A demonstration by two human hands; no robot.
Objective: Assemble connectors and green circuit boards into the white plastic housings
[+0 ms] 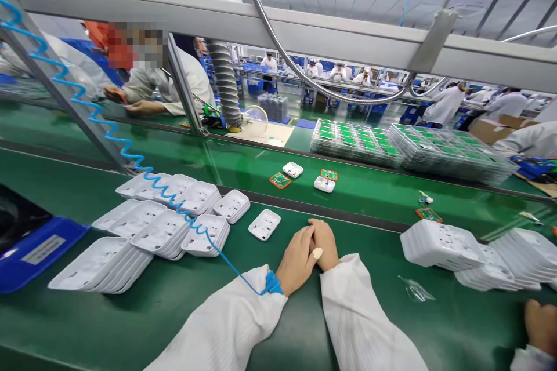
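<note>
My left hand (296, 261) lies flat over the fingers of my right hand (325, 242) at the near side of the conveyor. Its fingers are stretched out, with a pale finger cot (317, 253) on the thumb and a blue wrist strap (272, 283) at the cuff. The right hand's fingers are mostly hidden beneath it. Neither hand shows anything held. Just left of them, a single white plastic cover (264, 225) lies on the green mat. Farther left stand stacks of similar white covers (163, 231).
On the green conveyor (243, 165) sit white housings (293, 170) and green circuit boards (279, 180). Trays of boards (354, 142) are piled beyond. More white covers (444, 243) and a clear plastic scrap (416, 290) lie right. A blue coiled cord (126, 148) crosses left; a co-worker's hand (541, 324) is lower right.
</note>
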